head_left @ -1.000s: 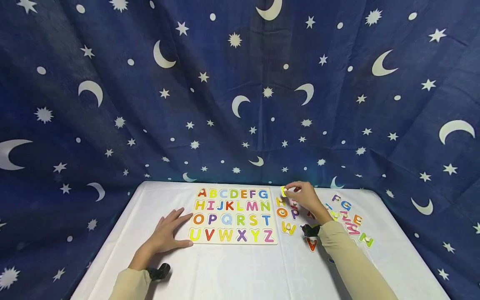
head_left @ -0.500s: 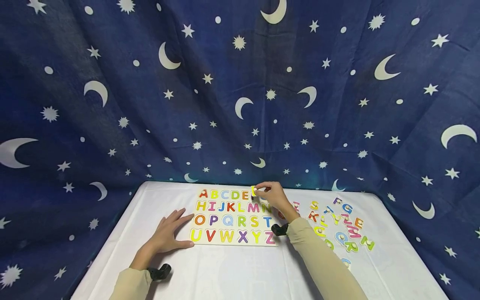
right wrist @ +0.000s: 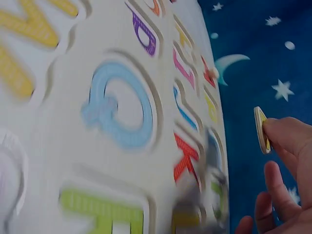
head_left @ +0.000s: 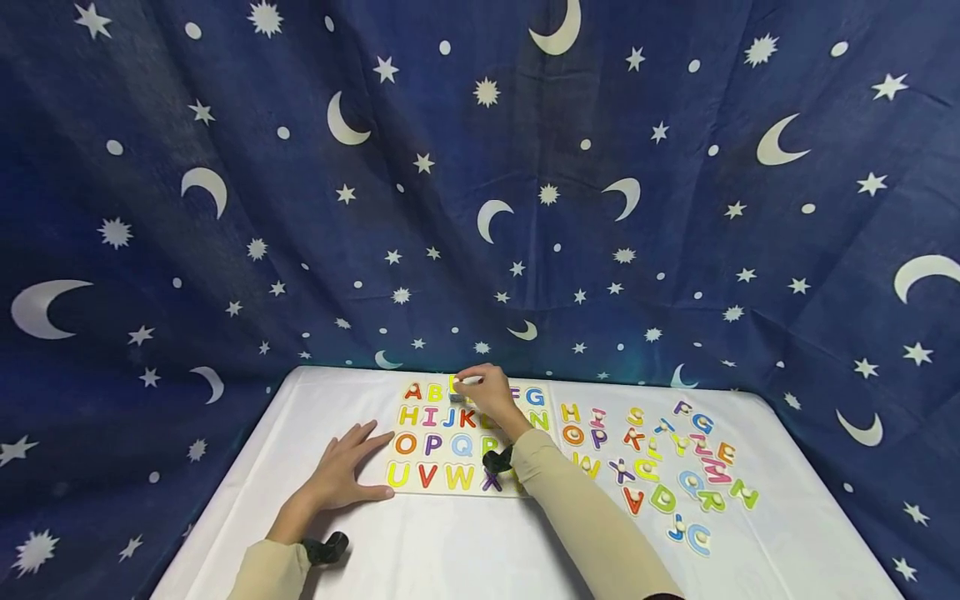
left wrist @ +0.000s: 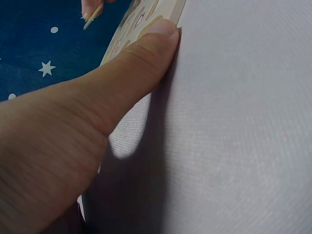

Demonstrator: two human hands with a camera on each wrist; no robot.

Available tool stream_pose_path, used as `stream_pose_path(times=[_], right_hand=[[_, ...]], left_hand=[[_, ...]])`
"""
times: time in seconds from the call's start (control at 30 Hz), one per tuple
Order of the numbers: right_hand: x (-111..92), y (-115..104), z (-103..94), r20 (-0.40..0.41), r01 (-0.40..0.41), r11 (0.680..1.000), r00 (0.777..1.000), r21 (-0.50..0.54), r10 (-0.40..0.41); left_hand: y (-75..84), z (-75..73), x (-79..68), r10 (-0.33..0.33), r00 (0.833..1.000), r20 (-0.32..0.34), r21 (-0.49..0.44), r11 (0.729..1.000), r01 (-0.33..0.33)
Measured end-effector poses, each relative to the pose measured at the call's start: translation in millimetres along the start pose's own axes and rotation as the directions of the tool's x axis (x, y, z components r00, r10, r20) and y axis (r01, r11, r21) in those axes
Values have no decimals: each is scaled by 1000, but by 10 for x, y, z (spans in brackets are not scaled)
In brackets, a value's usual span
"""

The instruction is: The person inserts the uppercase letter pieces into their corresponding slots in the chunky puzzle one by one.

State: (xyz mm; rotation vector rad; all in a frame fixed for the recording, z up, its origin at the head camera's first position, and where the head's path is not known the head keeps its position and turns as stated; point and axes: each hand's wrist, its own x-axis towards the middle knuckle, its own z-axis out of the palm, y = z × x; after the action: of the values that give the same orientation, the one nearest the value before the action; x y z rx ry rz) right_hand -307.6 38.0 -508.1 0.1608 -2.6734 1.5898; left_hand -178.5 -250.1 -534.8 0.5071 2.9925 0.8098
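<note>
My right hand [head_left: 491, 396] pinches a yellow letter piece [head_left: 453, 384] over the top row of the wooden alphabet board [head_left: 444, 460]. In the right wrist view the yellow piece [right wrist: 262, 130] is seen nearly edge-on between thumb and finger, raised off the board; its exact letter is hard to read. My left hand [head_left: 341, 468] lies at the board's left side with fingers spread. Its thumb [left wrist: 146, 53] touches the board's edge in the left wrist view. A red A piece [head_left: 413, 391] with a knob sits in the top-left slot. My right forearm hides part of the board.
Loose knobbed letter pieces lie right of the board, among them an orange O [head_left: 573, 435], a green D [head_left: 663, 498] and a light blue C [head_left: 698, 539]. A white cloth [head_left: 420, 550] covers the table. A dark blue star-patterned curtain [head_left: 420, 208] hangs behind.
My right hand has carried the yellow letter piece leftward from the loose pieces, across the board's top row towards its left end. The left hand stays at the board's edge.
</note>
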Motion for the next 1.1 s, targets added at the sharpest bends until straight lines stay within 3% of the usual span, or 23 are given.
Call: stream_pose_path(times=[0.2, 0.53, 0.8, 1.1], right_hand=[[60, -52, 260, -12, 21, 1000, 1000, 3, -20], [104, -84, 542, -90, -34, 976, 996, -216, 14], [69, -109, 593, -114, -42, 961, 993, -273, 11], [79, -108, 612, -119, -59, 954, 993, -295, 24]], left_hand=[[22, -30, -8, -1, 1000, 7, 4, 1000, 1], [18, 12, -20, 42, 998, -49, -28, 999, -44], [37, -30, -9, -21, 1000, 21, -6, 1000, 21], [40, -34, -2, -22, 999, 24, 5, 1000, 22]])
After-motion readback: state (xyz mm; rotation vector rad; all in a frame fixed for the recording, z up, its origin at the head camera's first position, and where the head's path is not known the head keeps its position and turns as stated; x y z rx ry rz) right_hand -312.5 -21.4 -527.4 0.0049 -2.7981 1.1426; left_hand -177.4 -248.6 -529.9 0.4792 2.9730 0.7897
